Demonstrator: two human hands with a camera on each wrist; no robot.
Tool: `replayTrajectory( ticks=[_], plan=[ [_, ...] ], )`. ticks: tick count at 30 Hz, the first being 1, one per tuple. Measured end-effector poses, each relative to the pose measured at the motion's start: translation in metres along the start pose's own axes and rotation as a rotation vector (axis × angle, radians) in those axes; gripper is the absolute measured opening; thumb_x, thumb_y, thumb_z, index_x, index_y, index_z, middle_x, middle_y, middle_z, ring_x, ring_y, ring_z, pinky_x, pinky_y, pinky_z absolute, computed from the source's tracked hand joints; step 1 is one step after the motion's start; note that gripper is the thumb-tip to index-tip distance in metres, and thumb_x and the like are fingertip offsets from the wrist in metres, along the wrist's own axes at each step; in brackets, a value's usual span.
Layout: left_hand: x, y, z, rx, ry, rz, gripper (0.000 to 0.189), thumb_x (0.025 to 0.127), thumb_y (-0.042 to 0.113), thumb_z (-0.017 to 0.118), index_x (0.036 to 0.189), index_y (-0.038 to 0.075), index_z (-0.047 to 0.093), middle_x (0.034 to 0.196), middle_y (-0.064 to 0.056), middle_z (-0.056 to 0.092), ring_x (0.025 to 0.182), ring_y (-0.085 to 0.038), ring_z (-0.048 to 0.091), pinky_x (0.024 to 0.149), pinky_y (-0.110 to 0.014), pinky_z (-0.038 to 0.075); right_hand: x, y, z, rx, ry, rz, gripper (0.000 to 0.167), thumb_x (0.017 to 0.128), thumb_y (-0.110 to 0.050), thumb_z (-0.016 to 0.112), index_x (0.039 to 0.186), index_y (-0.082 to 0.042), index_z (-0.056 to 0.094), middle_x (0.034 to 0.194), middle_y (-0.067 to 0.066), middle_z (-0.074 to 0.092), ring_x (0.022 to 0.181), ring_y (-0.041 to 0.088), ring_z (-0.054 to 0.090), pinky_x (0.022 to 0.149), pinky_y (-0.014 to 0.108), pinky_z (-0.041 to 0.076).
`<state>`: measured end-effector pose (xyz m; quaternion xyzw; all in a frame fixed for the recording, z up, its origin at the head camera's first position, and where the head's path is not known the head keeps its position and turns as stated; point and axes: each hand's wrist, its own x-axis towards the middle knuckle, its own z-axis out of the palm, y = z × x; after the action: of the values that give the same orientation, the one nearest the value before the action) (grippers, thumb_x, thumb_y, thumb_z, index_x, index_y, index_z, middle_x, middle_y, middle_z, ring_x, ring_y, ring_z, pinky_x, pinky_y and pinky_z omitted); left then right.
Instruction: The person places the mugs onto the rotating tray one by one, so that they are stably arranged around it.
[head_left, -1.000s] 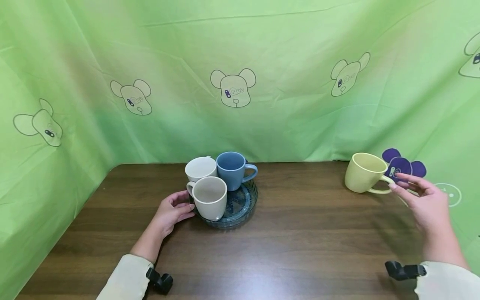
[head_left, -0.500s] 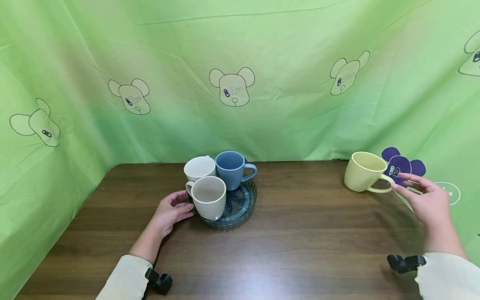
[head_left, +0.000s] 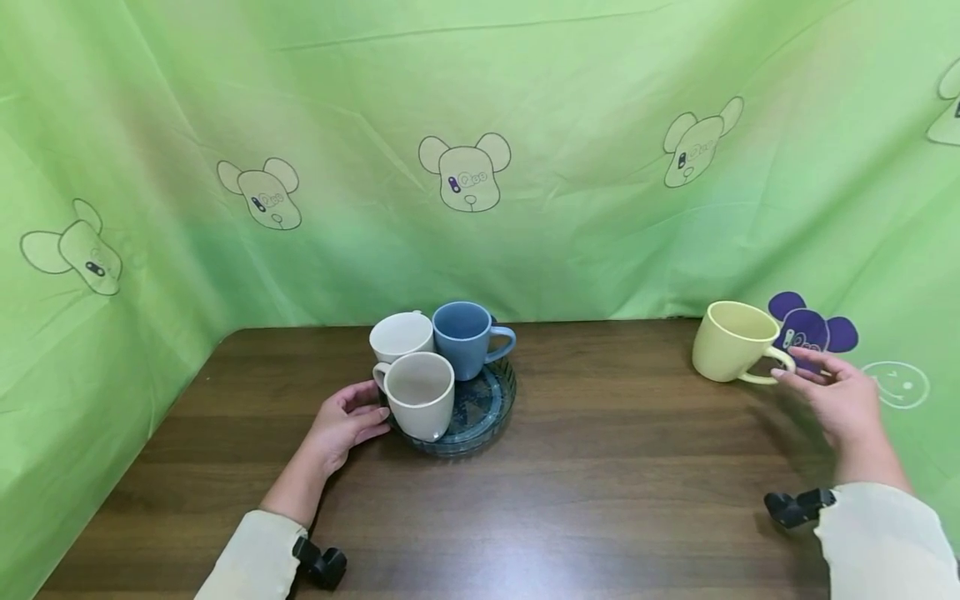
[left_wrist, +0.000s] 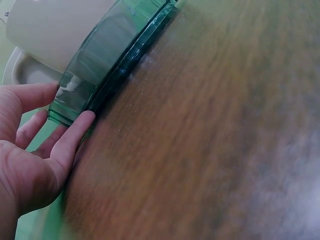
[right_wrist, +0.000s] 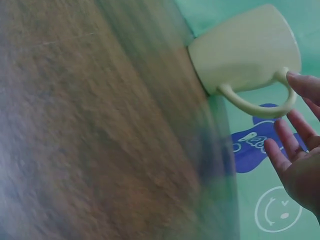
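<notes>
In the head view, my left hand lies against the left side of a round, dark blue-green glass tray. Its thumb and fingers touch the tray's outer wall in the left wrist view. On the tray stand a beige mug, a white mug and a blue mug, all upright. At the far right is an upright yellow mug, its handle turned right. My right hand is at that handle, thumb tip right at it, the other fingers loosely extended and spread.
The brown wooden table has its back edge just behind the mugs. Green cloth printed with bear heads hangs behind and at both sides. A black wrist camera sits on the left sleeve, another black camera on the right.
My right hand has shifted slightly left, its thumb closer in over the yellow mug's handle, and the right forearm moved up and left. The left hand, tray and mugs stay put.
</notes>
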<state>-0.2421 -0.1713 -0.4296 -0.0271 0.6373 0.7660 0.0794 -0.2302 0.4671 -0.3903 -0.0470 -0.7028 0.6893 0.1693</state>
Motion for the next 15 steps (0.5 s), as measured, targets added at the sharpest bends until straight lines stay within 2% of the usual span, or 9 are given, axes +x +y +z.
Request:
replayTrajectory(
  ticks=[2, 6, 15],
  plan=[
    [0.000, 0.001, 0.001, 0.003, 0.000, 0.003, 0.058, 0.087, -0.015, 0.061, 0.139, -0.010, 0.038, 0.126, -0.020, 0.044, 0.092, -0.015, 0.060, 0.084, -0.039, 0.058, 0.001, 0.004, 0.001, 0.092, -0.019, -0.005, 0.047, 0.081, 0.017, 0.068, 0.100, -0.025, 0.075, 0.088, -0.016, 0.070, 0.078, -0.005, 0.066, 0.064, 0.011, 0.053],
    [-0.001, 0.001, 0.002, 0.007, 0.003, 0.018, 0.056, 0.087, -0.015, 0.061, 0.138, -0.012, 0.038, 0.124, -0.020, 0.045, 0.092, -0.016, 0.060, 0.084, -0.039, 0.058, 0.003, 0.010, 0.003, 0.210, -0.022, -0.002, 0.051, 0.082, 0.024, 0.061, 0.099, -0.022, 0.075, 0.088, -0.010, 0.070, 0.075, 0.001, 0.068, 0.063, 0.016, 0.056],
    [-0.001, 0.001, 0.001, 0.003, -0.003, 0.025, 0.055, 0.087, -0.015, 0.060, 0.137, -0.013, 0.037, 0.122, -0.020, 0.046, 0.091, -0.012, 0.061, 0.084, -0.040, 0.057, 0.003, 0.014, 0.013, 0.309, 0.117, 0.032, 0.041, 0.084, 0.023, 0.058, 0.086, -0.015, 0.076, 0.076, -0.002, 0.071, 0.068, 0.005, 0.069, 0.060, 0.018, 0.056]
  ],
)
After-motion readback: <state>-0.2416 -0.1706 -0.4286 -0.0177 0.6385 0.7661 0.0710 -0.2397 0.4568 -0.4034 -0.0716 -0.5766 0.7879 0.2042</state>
